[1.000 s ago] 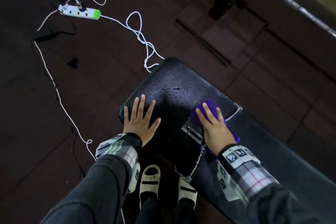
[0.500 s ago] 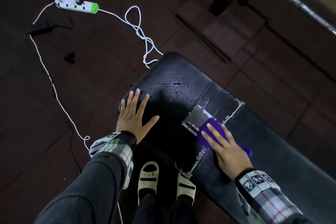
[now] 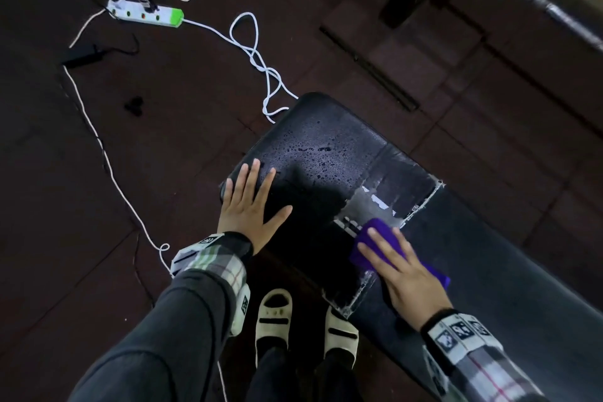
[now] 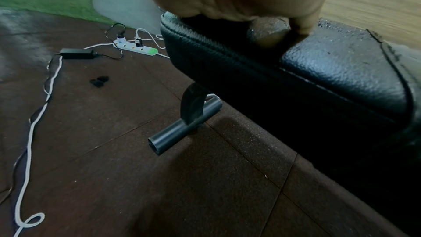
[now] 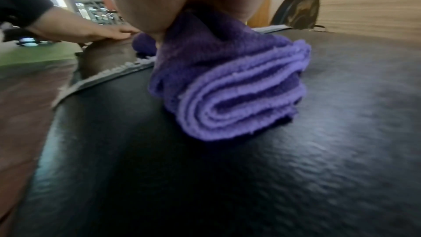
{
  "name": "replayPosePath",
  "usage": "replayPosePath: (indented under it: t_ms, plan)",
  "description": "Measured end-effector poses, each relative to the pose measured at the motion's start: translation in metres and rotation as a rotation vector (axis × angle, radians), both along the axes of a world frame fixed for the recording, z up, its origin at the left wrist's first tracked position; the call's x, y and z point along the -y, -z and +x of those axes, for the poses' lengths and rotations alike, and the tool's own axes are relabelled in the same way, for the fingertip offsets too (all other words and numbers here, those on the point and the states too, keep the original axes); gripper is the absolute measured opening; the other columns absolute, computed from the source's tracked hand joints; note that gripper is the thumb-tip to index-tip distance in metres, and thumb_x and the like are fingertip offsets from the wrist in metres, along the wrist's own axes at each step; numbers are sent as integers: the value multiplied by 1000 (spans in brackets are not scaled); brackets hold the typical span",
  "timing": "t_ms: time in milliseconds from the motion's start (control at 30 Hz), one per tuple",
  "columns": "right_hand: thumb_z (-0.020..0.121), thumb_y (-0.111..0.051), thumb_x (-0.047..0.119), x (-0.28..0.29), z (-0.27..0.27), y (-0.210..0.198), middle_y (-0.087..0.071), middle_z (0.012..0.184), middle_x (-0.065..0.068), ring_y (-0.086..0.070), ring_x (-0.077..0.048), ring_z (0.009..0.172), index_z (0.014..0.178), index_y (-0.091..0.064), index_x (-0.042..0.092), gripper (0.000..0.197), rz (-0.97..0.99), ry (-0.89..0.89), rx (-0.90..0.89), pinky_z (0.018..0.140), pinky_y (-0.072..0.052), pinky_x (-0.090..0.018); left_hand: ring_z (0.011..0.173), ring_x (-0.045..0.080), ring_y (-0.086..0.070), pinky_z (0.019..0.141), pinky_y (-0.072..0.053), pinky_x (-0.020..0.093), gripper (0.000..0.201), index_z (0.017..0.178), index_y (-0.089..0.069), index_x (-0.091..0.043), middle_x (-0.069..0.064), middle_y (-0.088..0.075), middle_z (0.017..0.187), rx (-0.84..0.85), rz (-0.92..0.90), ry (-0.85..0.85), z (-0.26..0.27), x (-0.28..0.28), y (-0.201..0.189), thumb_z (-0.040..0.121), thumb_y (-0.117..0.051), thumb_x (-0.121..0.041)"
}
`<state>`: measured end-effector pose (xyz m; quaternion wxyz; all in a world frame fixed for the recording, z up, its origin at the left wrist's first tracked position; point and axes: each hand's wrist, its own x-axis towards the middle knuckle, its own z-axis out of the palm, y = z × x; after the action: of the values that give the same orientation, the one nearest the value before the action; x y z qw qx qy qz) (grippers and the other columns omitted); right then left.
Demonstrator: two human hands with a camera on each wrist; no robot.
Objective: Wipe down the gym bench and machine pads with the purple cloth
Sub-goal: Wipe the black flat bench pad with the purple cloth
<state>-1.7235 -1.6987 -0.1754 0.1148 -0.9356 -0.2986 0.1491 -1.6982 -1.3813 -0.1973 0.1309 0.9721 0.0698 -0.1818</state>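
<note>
On bench (image 3: pixel 326 140), right hand (image 3: pixel 404 274) atop purple cloth (image 3: pixel 378 232)

Gym: bench (image 3: pixel 326 147), barbell (image 3: pixel 535 0), rubber floor (image 3: pixel 182 108).

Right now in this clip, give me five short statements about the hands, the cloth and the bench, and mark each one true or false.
1. The right hand presses the purple cloth flat on the bench. True.
2. The left hand holds a spray bottle. False: it rests open on the bench end, fingers spread, holding nothing.
3. The purple cloth is spread out in a single layer. False: the right wrist view shows it folded into several layers.
4. Droplets sit on the bench end beyond the left hand. True.
5. The power strip lies on the bench. False: it lies on the floor, its white cable trailing toward the bench.
</note>
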Motion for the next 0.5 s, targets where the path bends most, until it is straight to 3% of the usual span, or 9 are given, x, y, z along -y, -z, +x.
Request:
replayPosePath:
  t_ms: [67,233,300,500]
  plan:
    - [74,-62,-6,2,8,2,-18,155,14,-20,-29,142,144,-24,39,92,5,93,-4,75,-57,-29,139,9,33,105,34,27,79,142,25,-40,-10,37,149,-7,-4,-3,0,0,0,77,-1,-77]
    - [83,-64,5,-31,23,11,-26,152,9,-21,-38,140,142,-28,36,76,57,178,51,91,-49,-44,137,8,36,105,34,28,78,141,28,-41,-11,41,146,-23,-4,5,1,-1,0,77,1,-77]
    - [83,-65,6,-41,20,11,-28,151,9,-21,-39,139,142,-28,36,76,64,186,52,92,-47,-41,138,9,36,105,34,28,78,141,28,-41,-11,41,146,-28,-8,6,0,-1,0,77,1,-77]
    - [78,-58,4,-15,-21,4,-26,153,7,-27,-34,139,144,-30,34,78,32,-52,51,92,-51,-38,140,11,33,104,35,28,78,141,29,-41,-11,41,147,-34,-10,19,-1,-2,0,77,1,-77]
